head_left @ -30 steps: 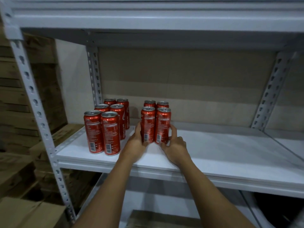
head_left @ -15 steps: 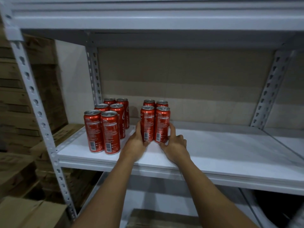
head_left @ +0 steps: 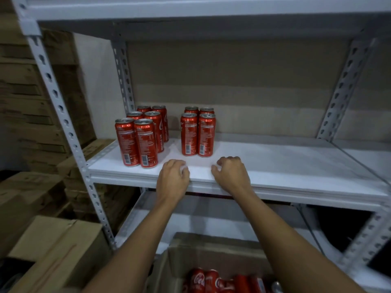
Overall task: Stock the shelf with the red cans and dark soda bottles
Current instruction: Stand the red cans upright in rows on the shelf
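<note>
Hands: left hand (head_left: 172, 179) and right hand (head_left: 231, 176) apart, loosely curled, empty (over shelf edge).
Red aluminium cans (head_left: 197, 134): upright on white metal shelf (head_left: 285, 166).

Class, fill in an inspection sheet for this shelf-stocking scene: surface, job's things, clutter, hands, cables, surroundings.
Surface: white shelf, right part bare.
Job's things: six red cans at left, four-can group beside them, all upright; more cans in the open box below. Dark bottles: nothing seen.
Clutter: nothing seen.
Hands: left hand and right hand at the shelf's front edge, fingers loosely curled, holding nothing.
Cables: nothing seen.
Surroundings: stacked cardboard boxes at left; cardboard behind shelf.
</note>
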